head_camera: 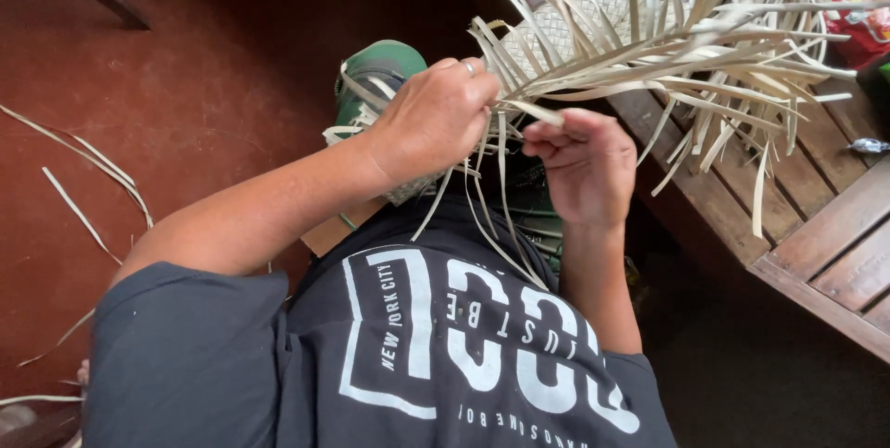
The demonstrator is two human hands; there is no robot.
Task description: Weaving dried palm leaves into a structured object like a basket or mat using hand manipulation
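A dark red floor (185, 87) fills the left side, with a few loose pale strips (93, 165) scattered on it. At the right stands a slatted wooden counter (834, 244); a red printed packet (867, 3) lies at its far end and a small silvery wrapper (869, 145) rests on a slat. A green shoe (375, 73) shows near the middle. The person wears a dark T-shirt (232, 365) with white print.

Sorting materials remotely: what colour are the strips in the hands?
Pale straw-beige strips, clearest in the head view.
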